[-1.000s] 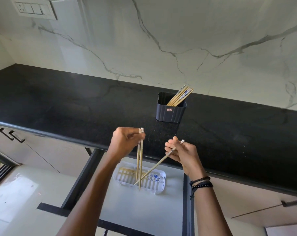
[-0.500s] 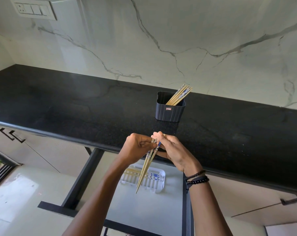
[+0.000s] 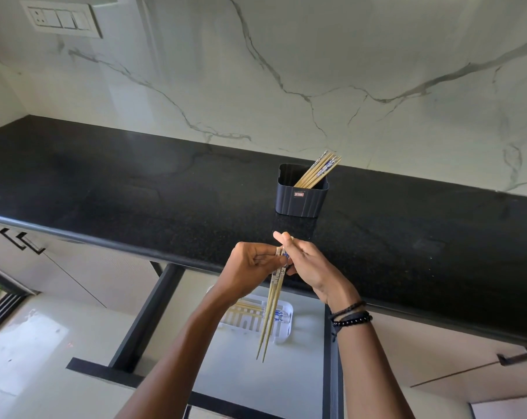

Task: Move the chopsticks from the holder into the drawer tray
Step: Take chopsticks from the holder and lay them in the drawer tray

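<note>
The only writing is a small red-and-white label (image 3: pixel 299 194) on the front of the dark ribbed holder (image 3: pixel 301 204), and its print is too small to read. The holder stands on the black desk (image 3: pixel 135 192), back near the marble wall. A white switch plate (image 3: pixel 62 19) sits high on that wall.

The left grip (image 3: pixel 250 267) and the right grip (image 3: pixel 309 267) meet just over the desk's front edge. Both are closed on the held chopsticks (image 3: pixel 270 313) near their upper ends. The left fingers curl round them from one side. The right fingers pinch them from the other, with one fingertip raised above the bundle. Dark beaded bracelets (image 3: pixel 350 316) circle the right wrist.

The held chopsticks are pale wood with a blue-and-white pattern near the top. They hang almost straight down, close together. Two pointed tips show, and I cannot tell whether there are more sticks than that. They hang above the white slotted tray (image 3: pixel 282 335), which lies in the open drawer (image 3: pixel 256 376) under the desk.

A few tray chopsticks (image 3: pixel 244 308) lie flat in it, partly hidden by the left wrist. More of the same kind, the holder chopsticks (image 3: pixel 318 170), lean against the holder's right corner.
</note>
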